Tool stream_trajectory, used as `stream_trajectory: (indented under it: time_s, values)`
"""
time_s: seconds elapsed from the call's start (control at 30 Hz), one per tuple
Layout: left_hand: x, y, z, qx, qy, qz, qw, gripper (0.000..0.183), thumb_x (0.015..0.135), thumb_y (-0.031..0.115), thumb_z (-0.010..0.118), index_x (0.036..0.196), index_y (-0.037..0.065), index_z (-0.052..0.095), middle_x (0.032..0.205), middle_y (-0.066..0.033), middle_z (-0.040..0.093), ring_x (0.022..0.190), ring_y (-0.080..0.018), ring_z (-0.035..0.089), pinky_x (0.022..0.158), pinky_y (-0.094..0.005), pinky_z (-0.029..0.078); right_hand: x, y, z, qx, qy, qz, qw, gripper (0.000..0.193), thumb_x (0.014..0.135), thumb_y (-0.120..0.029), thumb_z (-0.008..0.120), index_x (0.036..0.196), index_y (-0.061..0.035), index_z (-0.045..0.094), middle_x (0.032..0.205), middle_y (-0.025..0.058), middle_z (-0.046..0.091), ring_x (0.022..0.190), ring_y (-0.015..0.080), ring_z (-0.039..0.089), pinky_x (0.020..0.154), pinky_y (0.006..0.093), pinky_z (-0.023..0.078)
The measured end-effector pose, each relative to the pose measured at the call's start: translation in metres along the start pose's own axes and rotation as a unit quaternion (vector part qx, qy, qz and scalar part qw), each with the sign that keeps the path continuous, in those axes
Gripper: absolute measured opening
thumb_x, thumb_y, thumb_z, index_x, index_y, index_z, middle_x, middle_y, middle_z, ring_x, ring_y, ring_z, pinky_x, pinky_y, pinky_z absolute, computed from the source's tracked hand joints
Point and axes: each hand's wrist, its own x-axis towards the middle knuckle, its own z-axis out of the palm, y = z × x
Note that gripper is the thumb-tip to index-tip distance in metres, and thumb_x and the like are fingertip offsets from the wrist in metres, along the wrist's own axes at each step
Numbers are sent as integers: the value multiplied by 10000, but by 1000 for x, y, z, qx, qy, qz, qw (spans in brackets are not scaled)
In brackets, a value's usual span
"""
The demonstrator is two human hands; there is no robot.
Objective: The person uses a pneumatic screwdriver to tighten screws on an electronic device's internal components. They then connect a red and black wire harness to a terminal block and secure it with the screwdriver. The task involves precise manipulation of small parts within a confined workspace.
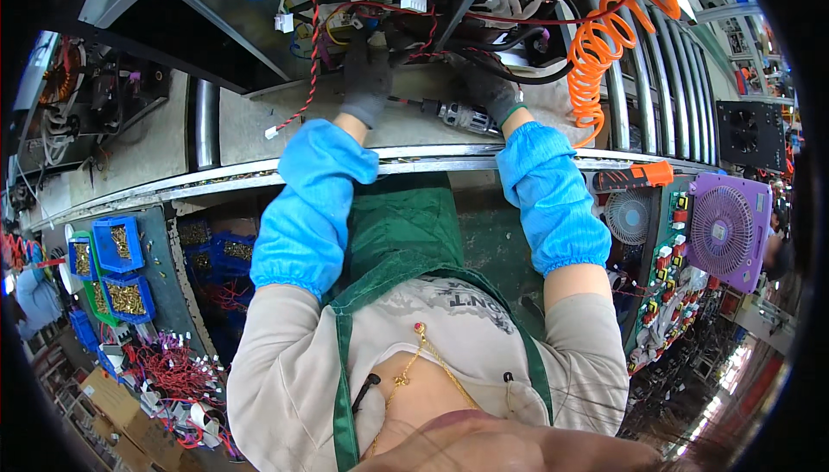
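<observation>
Both of my hands wear dark grey gloves and reach into an open metal housing (220, 19) full of wiring. My left hand (367, 82) is beside a twisted red-and-black wire (313, 49); its fingers look closed among the wires, but what they hold is hidden. To its right, my right hand (492, 90) reaches under a thick black cable (527, 80), which hides its fingertips. A power screwdriver (466, 116) with a long bit lies on the pale surface just below my right hand, its bit toward my left hand.
A coiled orange air hose (596, 66) hangs at the right beside metal rollers (665, 83). An orange-and-black handled tool (635, 176) lies by the metal rail (432, 159). Blue bins (128, 297) of brass screws stand at left, near red wire bundles (177, 373). A purple fan (730, 230) is at right.
</observation>
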Motion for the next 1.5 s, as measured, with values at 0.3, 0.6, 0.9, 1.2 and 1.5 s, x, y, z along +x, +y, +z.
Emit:
stream_trajectory:
  time_s: [0.3,0.6,0.9,1.2,1.5]
  values:
    - [2,61,-20,81,-70,-51,993,356,911,354,488,1002,20,573,976,-219,579,933,-398,535,828,-459,414,13,16,15,-6,50,51,997,448,925,-381,413,1214,-53,514,1204,213,545,1121,357,510,947,405,388]
    - [2,21,2,-28,-29,-17,999,220,850,182,531,1009,32,558,958,-200,587,926,-367,558,809,-425,433,18,50,41,-81,106,-92,987,528,914,-490,378,1127,-41,555,1082,234,593,1045,380,543,882,429,421]
    - [-5,53,-6,180,-65,124,974,232,802,128,527,1006,19,516,903,-190,584,840,-374,587,709,-437,468,4,7,17,47,31,78,995,518,916,-497,374,1133,-60,547,1024,227,616,992,386,572,866,423,430]
    - [-9,75,-38,116,-79,29,990,301,851,253,567,1065,41,557,989,-187,608,918,-353,586,778,-408,465,-44,-84,18,-291,158,57,942,363,851,-321,521,1137,-99,555,1025,186,601,899,303,618,715,444,511]
    - [13,59,-45,163,-95,31,981,437,886,375,540,1118,5,571,1112,-207,587,1054,-350,545,901,-399,411,12,-111,39,-265,234,-138,925,194,763,-237,598,892,-92,613,909,124,581,752,258,634,560,391,513]
